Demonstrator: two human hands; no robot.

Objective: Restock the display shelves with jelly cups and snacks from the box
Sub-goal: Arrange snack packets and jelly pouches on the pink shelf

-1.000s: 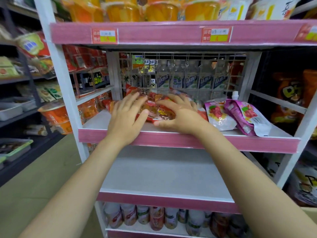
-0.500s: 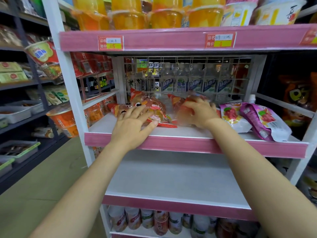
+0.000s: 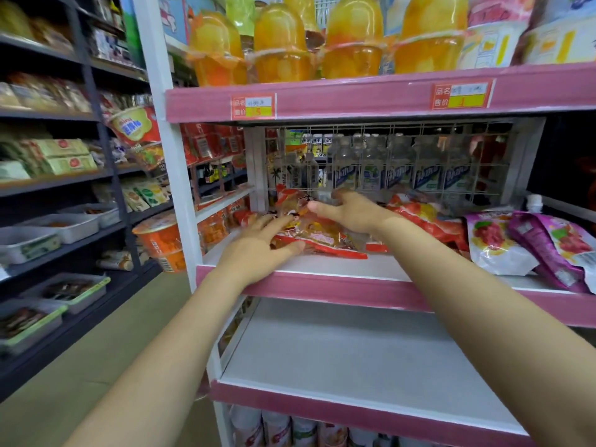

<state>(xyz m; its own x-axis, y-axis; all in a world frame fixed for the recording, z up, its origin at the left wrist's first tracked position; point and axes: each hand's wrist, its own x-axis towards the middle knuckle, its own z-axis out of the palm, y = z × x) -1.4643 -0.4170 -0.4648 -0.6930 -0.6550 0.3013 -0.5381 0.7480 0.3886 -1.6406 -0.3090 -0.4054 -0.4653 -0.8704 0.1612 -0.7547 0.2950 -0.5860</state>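
You are working both hands on the red snack packets (image 3: pixel 317 235) lying on the middle shelf (image 3: pixel 322 287), left of its centre and in front of the wire grille (image 3: pixel 387 156). Your left hand (image 3: pixel 258 250) is lying flat, fingers straight and slightly spread, pressing on the near end of the front packet. Your right hand (image 3: pixel 351 212) is reaching further back with the thumb pointing left over the pile; its fingers are bending down behind the packets, and whether they are actually gripping one is not showing from here. These packets are looking light, soft and crinkly, with glossy film that is likely sliding easily over the white board and over the neighbouring packets, so expect the pile to shift as one. Judging by the loose contents, squeezing the middle risks crushing what is inside; you are better off taking a packet by its sealed edge or cupping it from both ends. The purple pouches (image 3: pixel 529 243) are leaning just to the right, near enough to be nudged.
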